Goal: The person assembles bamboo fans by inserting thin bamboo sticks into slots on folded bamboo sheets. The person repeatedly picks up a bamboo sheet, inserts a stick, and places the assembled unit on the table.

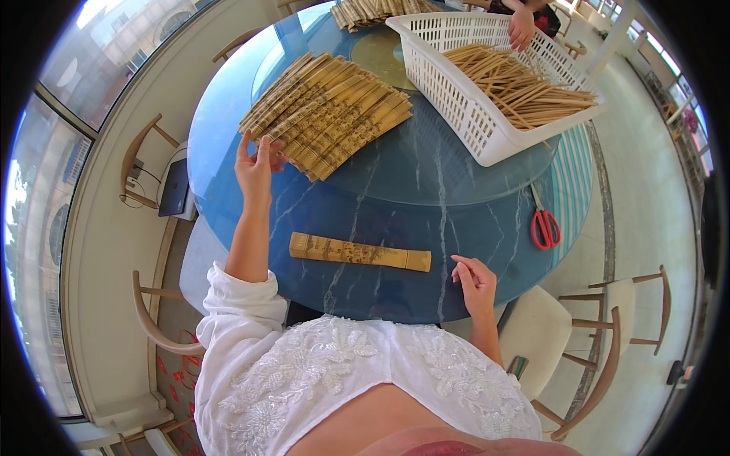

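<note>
My left hand [255, 169] reaches out over the blue round table [411, 220], fingers spread, touching the near end of a wide row of yellow-brown paper sleeves [328, 112]. It grips nothing that I can see. One single sleeve [359, 251] lies flat near the table's front edge. My right hand [475, 284] rests at the front edge just right of that sleeve, fingers loosely curled, holding nothing.
A white plastic basket [487, 129] with many bare wooden chopsticks [525, 85] stands at the back right. Another person's hand [522, 29] touches its far rim. Red-handled scissors [544, 226] lie at the right edge. Wooden chairs [608, 334] surround the table. More sleeves [372, 11] lie at the far side.
</note>
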A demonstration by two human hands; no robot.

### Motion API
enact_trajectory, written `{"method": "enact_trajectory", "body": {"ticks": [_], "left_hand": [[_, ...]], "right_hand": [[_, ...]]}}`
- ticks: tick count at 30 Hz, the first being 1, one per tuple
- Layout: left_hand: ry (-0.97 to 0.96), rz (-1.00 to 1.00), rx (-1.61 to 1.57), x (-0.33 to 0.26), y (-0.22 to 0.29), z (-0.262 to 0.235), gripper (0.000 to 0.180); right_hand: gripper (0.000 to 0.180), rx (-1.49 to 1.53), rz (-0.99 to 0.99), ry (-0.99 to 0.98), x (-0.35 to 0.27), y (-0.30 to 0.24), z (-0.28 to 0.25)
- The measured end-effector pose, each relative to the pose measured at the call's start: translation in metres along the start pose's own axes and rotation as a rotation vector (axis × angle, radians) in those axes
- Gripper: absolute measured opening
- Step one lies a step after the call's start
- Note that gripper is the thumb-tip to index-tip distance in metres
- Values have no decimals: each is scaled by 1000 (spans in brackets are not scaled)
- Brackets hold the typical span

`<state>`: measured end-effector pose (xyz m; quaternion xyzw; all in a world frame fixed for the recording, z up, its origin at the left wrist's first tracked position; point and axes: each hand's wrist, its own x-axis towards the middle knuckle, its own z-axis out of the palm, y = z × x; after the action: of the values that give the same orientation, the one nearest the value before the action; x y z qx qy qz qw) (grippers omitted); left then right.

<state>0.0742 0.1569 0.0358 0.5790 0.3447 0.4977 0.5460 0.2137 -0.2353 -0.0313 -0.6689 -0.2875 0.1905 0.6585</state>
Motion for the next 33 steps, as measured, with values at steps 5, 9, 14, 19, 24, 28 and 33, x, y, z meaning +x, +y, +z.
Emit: {"method": "enact_trajectory", "body": {"ticks": [5, 9, 14, 19, 24, 28, 33], "left_hand": [[-38, 1, 110, 1, 0, -5, 44], [-45, 25, 155, 8, -12, -12, 42], [9, 36, 273, -2, 2, -5, 40], [102, 242, 507, -20, 5, -2, 30], [-724, 815, 550, -77, 7, 18, 25], [-1103, 707, 533, -107, 0, 27, 39], [-1181, 632, 517, -113, -14, 21, 42]], "right_hand": [[16, -16, -19, 5, 0, -1, 2], [16, -52, -31, -3, 2, -2, 3], [16, -64, -28, 3, 0, -1, 5], [16, -3, 5, 29, 0, 1, 2], [18, -143, -290, 16, 32, -67, -7], [19, -452, -623, 190, 102, -128, -19], [24, -883, -415, 73, 228, -170, -31]]}}
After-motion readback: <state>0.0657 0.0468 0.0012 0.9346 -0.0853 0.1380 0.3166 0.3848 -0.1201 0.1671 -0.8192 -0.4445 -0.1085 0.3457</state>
